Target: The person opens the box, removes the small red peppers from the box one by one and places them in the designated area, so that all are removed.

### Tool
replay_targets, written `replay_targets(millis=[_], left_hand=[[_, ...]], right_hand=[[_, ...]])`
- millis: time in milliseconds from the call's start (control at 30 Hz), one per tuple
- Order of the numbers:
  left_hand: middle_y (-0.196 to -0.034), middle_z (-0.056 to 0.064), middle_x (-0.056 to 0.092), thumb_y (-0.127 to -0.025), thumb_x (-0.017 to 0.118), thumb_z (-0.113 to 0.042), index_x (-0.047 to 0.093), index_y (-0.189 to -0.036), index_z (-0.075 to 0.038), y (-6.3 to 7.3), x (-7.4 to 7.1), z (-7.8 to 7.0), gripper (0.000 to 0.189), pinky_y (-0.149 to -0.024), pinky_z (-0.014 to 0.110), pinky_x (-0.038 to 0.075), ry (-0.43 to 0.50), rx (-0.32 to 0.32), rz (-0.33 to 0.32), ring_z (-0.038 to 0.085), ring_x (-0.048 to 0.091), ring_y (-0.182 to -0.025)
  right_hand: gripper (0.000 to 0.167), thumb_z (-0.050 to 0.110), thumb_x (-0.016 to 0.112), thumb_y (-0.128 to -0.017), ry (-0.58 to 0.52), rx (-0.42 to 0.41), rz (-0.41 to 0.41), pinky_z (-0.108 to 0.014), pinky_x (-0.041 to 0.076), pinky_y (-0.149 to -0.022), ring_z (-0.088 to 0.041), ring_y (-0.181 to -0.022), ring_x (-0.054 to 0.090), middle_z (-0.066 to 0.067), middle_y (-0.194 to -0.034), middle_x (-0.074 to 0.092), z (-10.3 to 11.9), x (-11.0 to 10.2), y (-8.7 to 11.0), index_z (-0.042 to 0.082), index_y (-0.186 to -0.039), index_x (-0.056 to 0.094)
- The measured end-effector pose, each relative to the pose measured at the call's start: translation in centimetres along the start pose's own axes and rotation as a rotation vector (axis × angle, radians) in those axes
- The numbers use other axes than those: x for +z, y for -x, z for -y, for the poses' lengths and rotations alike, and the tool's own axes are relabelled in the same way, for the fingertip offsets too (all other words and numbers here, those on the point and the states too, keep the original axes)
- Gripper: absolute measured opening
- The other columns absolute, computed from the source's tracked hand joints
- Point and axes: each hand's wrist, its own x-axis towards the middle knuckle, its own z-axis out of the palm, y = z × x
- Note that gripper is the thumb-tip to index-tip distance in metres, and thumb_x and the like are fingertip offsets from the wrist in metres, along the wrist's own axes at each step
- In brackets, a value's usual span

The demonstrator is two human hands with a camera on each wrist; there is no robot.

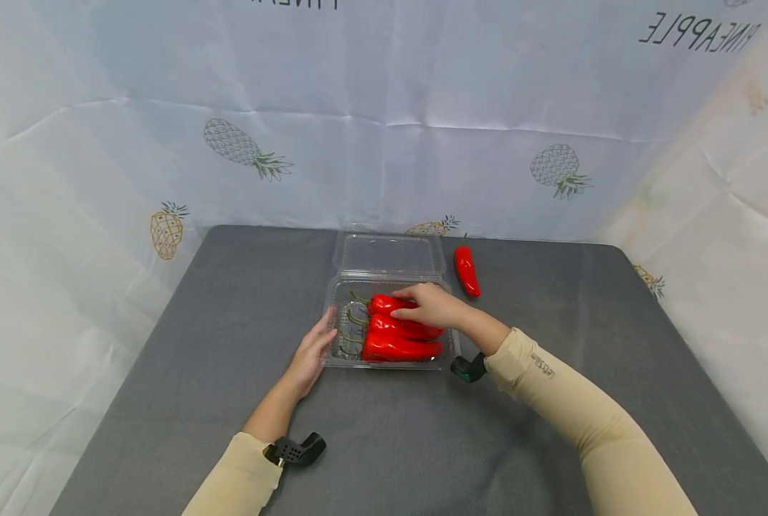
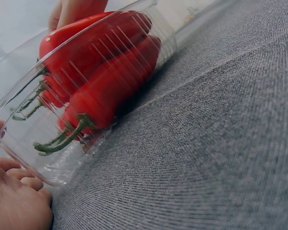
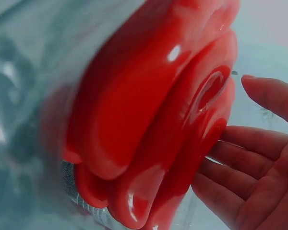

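Note:
Several glossy red peppers [image 1: 401, 348] with green stems lie side by side in a clear plastic clamshell box [image 1: 390, 364], stems pointing left. In the left wrist view, peppers [image 2: 110, 91] show stacked behind the clear wall. My left hand [image 1: 307, 355] rests along the box's left side, its fingers against the wall and rim. Over the far part of the box, my right hand [image 1: 437, 307] reaches in from the right. In the right wrist view its straight fingers [image 3: 240, 158] touch the outermost pepper [image 3: 197, 153], with the thumb held apart.
The box's hinged lid [image 1: 390, 254] lies open toward the back. One more red pepper [image 1: 466, 272] lies on the grey table [image 1: 229, 301] right of the lid. A white curtain [image 1: 384, 165] with pineapple prints hangs behind the table's back edge.

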Motion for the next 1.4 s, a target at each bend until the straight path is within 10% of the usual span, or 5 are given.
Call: replay_targets(millis=[433,1400], left_hand=[[-0.158,0.006,-0.002,-0.101,0.031,-0.018,-0.001,-0.149,-0.003,0.0,0.1,0.0,0.060,-0.118,0.045,-0.003,-0.003,0.001,-0.001,0.022,-0.006,-0.146],[-0.158,0.007,-0.003,-0.101,0.031,-0.018,-0.001,-0.149,-0.002,0.0,0.0,-0.1,0.060,-0.118,0.044,-0.003,-0.004,0.001,0.005,0.021,-0.008,-0.145]], right_hand=[[0.049,0.022,0.062,-0.089,0.002,0.038,0.036,-0.021,0.043,-0.065,-0.014,-0.082,0.055,-0.015,-0.128,0.059,-1.0,0.1,-0.6,0.001,-0.132,0.051],[0.046,0.019,0.063,-0.089,-0.020,0.037,0.099,-0.027,0.051,-0.078,-0.016,-0.089,0.058,-0.011,-0.119,0.063,-1.4,-0.1,-1.1,0.003,-0.131,0.053]])
